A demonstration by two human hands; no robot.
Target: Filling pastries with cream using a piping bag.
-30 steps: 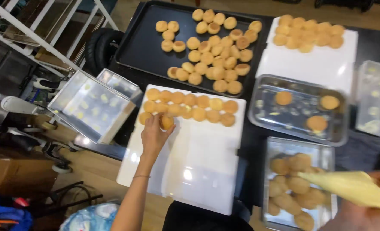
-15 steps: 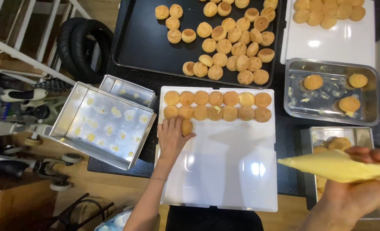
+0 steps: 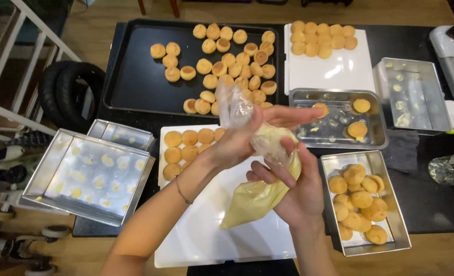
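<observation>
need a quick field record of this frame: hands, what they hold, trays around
left hand: grips the twisted clear top of the piping bag
right hand: cradles the bag's filled body from below
piping bag: yellow cream inside, tip points down-left over the white board
white board: small round buns in rows at its upper left
black tray: many loose buns
steel tin: heaped buns, right of hands

Pale yellow cream is seen in the clear plastic piping bag (image 3: 260,197); golden-brown round puffs (image 3: 232,56) dot the black baking tray (image 3: 135,76) — white rectangular board (image 3: 227,235), black tabletop (image 3: 421,197).
</observation>
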